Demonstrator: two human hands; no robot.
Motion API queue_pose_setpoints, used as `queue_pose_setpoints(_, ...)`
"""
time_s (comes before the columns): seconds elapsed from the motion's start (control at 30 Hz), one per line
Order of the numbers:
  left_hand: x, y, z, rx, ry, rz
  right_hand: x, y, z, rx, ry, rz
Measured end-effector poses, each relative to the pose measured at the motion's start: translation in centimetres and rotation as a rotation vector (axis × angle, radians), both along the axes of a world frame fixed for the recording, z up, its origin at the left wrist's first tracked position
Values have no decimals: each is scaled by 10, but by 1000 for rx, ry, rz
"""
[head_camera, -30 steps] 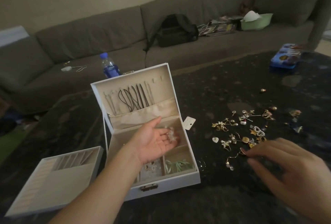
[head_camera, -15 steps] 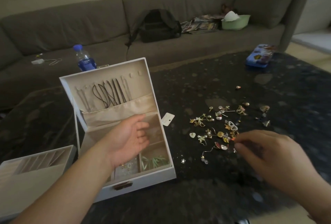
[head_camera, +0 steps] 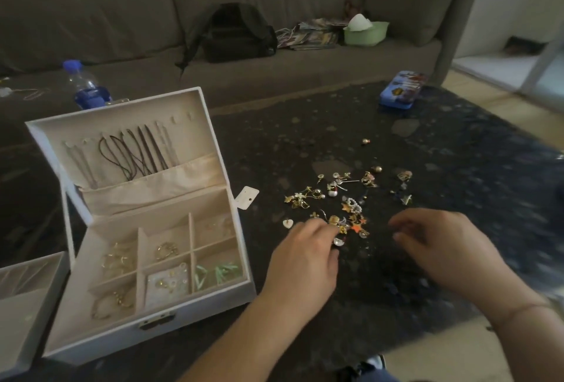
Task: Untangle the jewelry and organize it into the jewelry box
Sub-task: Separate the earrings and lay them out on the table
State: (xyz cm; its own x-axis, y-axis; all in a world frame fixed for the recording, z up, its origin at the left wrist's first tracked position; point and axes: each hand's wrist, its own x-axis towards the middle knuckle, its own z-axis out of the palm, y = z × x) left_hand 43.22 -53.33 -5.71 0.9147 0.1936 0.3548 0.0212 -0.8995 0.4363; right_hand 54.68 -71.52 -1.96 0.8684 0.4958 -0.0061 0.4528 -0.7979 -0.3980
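Observation:
The white jewelry box point(head_camera: 158, 316) stands open at the left of the dark table point(head_camera: 305, 131). Its lid point(head_camera: 122, 125) is upright with dark cords hanging inside. The compartments hold gold pieces, small studs and pale green pieces. A loose pile of jewelry point(head_camera: 351, 204), gold charms, pearls and stars, lies right of the box. My left hand point(head_camera: 305, 256) reaches into the near edge of the pile, its bent fingertips touching gold pieces. My right hand point(head_camera: 442, 247) hovers just right of the pile with curled fingers. It is blurred, and I see nothing in it.
The box's removed tray point(head_camera: 24, 296) lies at the far left. A white tag card point(head_camera: 246, 197) sits beside the box. A blue tin point(head_camera: 401, 88) is at the table's far edge, with a water bottle point(head_camera: 84, 85) behind the lid. The sofa holds a backpack point(head_camera: 238, 33) and a green basin point(head_camera: 366, 35).
My left hand left the box and moved right to the jewelry pile. My right hand drew slightly away from the pile. The view shifted to the right.

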Motion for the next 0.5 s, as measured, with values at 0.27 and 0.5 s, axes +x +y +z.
queue_pose_setpoints(0.27, 28, -3, -22, 51, 43, 1, 35, -32, -6, -83, 218, -102)
queue_pose_setpoints(0.5, 23, -2, -24, 2, 52, -28, 26, -8, -12, -84, 144, 24)
